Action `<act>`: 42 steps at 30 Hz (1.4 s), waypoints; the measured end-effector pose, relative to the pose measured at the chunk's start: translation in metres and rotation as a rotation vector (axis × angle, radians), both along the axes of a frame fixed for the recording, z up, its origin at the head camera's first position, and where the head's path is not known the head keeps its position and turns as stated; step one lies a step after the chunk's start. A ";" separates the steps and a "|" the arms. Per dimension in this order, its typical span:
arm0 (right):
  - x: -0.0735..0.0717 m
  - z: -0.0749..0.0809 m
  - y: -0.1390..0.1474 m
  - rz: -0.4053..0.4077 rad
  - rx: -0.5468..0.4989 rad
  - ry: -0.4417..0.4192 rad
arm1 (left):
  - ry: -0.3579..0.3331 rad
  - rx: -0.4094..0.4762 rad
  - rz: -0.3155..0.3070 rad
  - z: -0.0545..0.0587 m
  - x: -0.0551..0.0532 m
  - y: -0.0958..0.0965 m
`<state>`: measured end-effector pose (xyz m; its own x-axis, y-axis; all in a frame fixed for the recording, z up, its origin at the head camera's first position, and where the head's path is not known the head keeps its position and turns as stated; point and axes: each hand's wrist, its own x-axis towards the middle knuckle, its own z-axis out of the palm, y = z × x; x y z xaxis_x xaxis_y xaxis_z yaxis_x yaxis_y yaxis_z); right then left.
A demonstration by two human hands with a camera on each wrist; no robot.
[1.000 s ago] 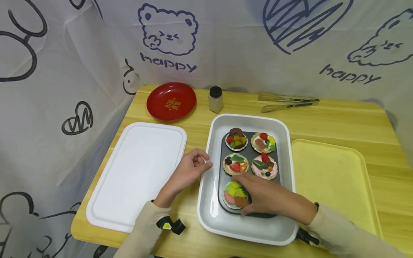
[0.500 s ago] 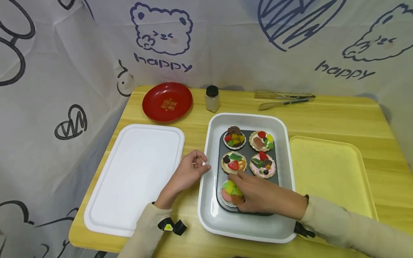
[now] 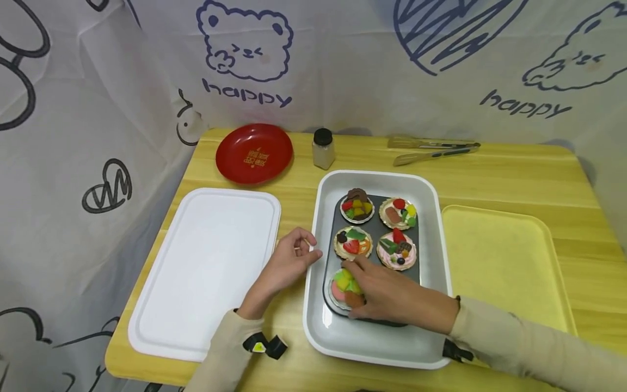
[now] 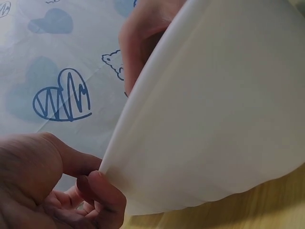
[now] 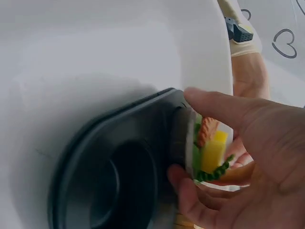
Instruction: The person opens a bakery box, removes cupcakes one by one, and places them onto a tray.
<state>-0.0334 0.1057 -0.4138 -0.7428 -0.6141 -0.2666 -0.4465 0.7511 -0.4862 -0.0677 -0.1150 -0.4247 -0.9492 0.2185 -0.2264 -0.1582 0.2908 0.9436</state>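
A fruit-topped tart (image 3: 345, 283) is gripped by its rim between the thumb and fingers of the right hand (image 3: 387, 291), at the near left corner of a dark muffin pan (image 3: 377, 226). The pan is held within a deep white basin (image 3: 377, 343), whose left rim is pinched by the left hand (image 3: 288, 261); that pinch is shown plainly only from the left wrist. From the right wrist, the silvery side of the tart's cup is exposed, along with a dark round well (image 5: 128, 181) beside it, which is covered by the right hand in the head view. Whether the cup is fully clear of its well cannot be told. The pink topping and four other tarts (image 3: 398, 213), set farther along the pan, are seen only from the head. The basin is flanked by a white board (image 3: 210, 267) on the left and a yellow tray (image 3: 504, 261) on the right.
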 end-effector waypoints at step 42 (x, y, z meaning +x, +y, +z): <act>-0.005 -0.004 0.000 -0.062 -0.181 0.023 | 0.013 0.048 0.002 -0.019 0.000 -0.003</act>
